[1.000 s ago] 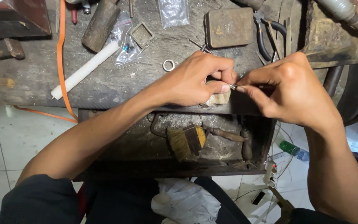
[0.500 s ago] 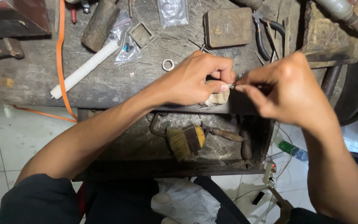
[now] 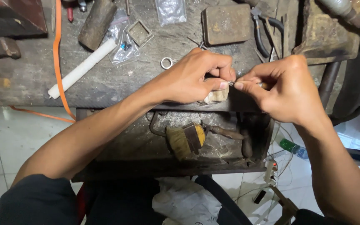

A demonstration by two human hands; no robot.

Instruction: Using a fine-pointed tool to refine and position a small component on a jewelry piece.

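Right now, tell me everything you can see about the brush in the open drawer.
The brush lies on its side in the open drawer under the bench edge, below both hands. It has a dense tuft of yellowish bristles pointing left, a dark band around its middle and a brown, wooden-looking handle running right. It looks worn and dusty. It rests on the drawer's grimy floor among other dark tools; neither hand touches it.

Just one view here, worn on the head and aimed steeply down, close in. The bench (image 3: 30,83) edge fills the top, the open drawer (image 3: 138,146) sits mid-frame, floor is seen below.
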